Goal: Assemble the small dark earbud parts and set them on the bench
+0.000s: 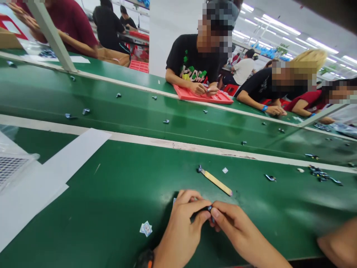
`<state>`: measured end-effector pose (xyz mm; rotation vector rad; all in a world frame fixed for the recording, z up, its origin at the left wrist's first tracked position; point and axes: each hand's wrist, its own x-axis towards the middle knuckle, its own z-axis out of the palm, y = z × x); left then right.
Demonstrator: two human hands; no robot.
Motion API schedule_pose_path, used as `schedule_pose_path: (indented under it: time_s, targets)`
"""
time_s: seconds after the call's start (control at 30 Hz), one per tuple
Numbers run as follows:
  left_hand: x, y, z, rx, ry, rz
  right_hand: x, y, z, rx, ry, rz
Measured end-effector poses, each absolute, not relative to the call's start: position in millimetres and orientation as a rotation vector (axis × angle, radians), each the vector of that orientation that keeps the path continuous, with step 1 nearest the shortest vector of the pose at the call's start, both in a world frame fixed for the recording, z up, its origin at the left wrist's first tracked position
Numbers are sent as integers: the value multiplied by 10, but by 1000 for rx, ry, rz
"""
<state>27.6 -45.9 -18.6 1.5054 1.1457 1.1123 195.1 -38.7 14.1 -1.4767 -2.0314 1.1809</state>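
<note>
- Just ahead of the fingers (205,209): wooden stick (216,181) lies slantwise on the tabletop (117,201), small white chip (224,170) beside it.
- Left of the fingers: small printed label (145,228) lies near; beyond it open green surface up to the white paper sheets (41,186).
- Right of the fingers: bare surface, then a small dark part (270,178) and a cluster of dark parts (323,175), well apart.
- Farther ahead: conveyor belt (167,108) dotted with small parts.

Brightly and evenly lit from rows of ceiling light strips (281,26) at upper right. Soft sheen and pale glare along the green conveyor belt (195,126); faint, short shadows under the left hand (181,227) and right hand (237,230) on the counter (111,208). Strong wide-angle bending toward the edges, straight lines bowed and tilted. Sharp in the centre, softer at far right and in the background. Faces pixelated.
</note>
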Motion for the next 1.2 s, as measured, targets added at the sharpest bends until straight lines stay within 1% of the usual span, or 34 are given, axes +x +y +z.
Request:
schedule_pose_path:
  time_s: [0.13,0.3,0.43,0.67,0.73,0.87,0.97,1.07,1.2]
  targets:
    - [267,-426,-155,1338,1068,1154,1970,-426,142,-1421,-1890,1293]
    - [283,-431,-173,1412,1009,1274,1970,-433,126,-1368,-1821,1358]
    - [287,-440,-190,1490,976,1354,1977,-450,118,-1420,-1864,1281]
    - [267,-447,-165,1517,967,1362,1983,-504,117,-1444,-1960,1139]
    - [262,-452,-168,1533,951,1388,1995,-513,113,-1445,-1924,1187]
    - [265,-463,-192,1539,933,1455,1976,-499,132,-1401,-1771,1413]
    - [271,-458,-210,1537,926,1474,1934,-489,137,-1385,-1706,1456]
    - [275,-445,-217,1547,923,1487,1926,-503,108,-1401,-1752,1337]
    - [266,-431,-204,1526,906,1482,1959,-529,90,-1413,-1977,969]
